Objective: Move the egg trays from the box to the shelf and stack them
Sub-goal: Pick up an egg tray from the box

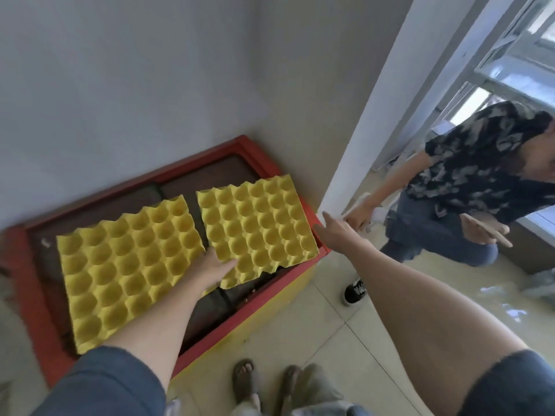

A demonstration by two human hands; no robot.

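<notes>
Two yellow egg trays lie side by side on a low red-framed shelf (255,151) with a dark top, set against the wall. The left egg tray (126,265) lies flat. The right egg tray (258,220) sits slightly tilted, its near edge raised. My left hand (214,267) holds that tray's near left corner, fingers on top of it. My right hand (333,232) reaches toward the tray's right edge with straight fingers, just beside it over the red frame. No box is in view.
A white wall corner (360,145) stands right of the shelf. Another person (468,181) in a patterned shirt crouches beyond it on the tiled floor (330,340). My sandalled feet (264,382) stand at the shelf's front. A window is at far right.
</notes>
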